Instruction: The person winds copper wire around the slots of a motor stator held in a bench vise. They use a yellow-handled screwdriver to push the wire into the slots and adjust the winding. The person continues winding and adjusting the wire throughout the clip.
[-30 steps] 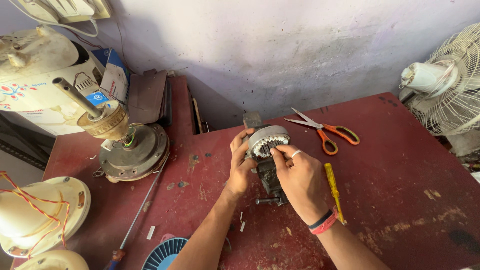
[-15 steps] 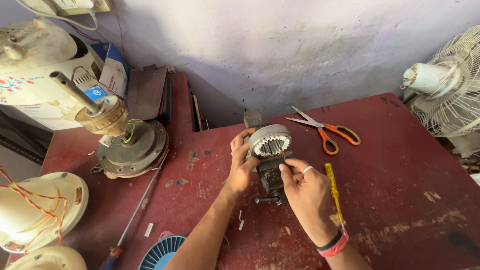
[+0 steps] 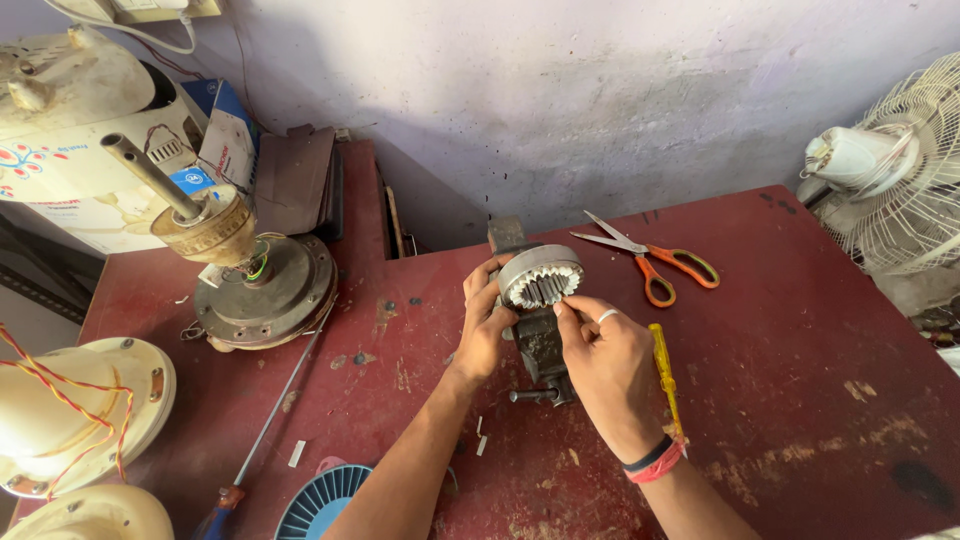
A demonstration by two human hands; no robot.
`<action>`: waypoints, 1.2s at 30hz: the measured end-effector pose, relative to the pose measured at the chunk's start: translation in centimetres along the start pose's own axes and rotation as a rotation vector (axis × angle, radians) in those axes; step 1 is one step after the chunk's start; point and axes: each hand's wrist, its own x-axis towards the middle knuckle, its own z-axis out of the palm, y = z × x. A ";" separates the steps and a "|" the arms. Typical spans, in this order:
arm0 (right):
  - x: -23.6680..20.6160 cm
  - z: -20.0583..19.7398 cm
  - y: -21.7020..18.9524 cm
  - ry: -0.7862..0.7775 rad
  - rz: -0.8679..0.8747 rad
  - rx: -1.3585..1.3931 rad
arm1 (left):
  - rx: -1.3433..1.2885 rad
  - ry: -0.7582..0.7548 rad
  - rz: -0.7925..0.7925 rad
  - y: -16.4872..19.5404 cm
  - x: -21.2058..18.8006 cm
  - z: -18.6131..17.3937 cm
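Round grey metal ring with teeth inside (image 3: 541, 277) sitting on small dark vise (image 3: 541, 345), opening facing up. Left hand (image 3: 487, 322) gripping ring's left side. Right hand (image 3: 608, 362) pinching ring's front edge, fingers narrow. Both hands touching ring. Orange scissors (image 3: 652, 262) lying right of vise.

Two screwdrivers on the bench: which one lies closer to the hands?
The yellow screwdriver, lying right beside the right hand and wrist. The other, a long-shafted screwdriver, lies far off to the left, near the dismantled fan motor.
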 end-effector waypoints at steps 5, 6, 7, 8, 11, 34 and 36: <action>-0.3 -0.2 0.6 0.004 0.011 -0.001 | 0.027 -0.006 0.004 0.3 0.0 0.0; -0.3 -0.1 0.8 0.011 0.017 0.001 | 0.032 -0.007 0.005 0.3 0.1 0.0; -0.4 0.0 1.0 0.019 0.024 0.004 | 0.028 -0.015 -0.001 0.4 0.0 -0.1; -0.5 0.0 1.2 0.027 0.031 0.006 | 0.024 -0.022 -0.008 0.5 -0.1 -0.1; -0.9 0.0 2.0 0.046 -0.006 0.022 | 0.003 -0.039 -0.019 0.6 -0.1 -0.1; -5.6 -2.7 4.5 0.068 -0.011 -0.026 | 0.121 -0.002 0.066 0.2 0.0 0.2; -6.0 -2.9 4.5 0.072 -0.016 -0.045 | 0.114 0.004 0.059 0.3 -0.1 0.2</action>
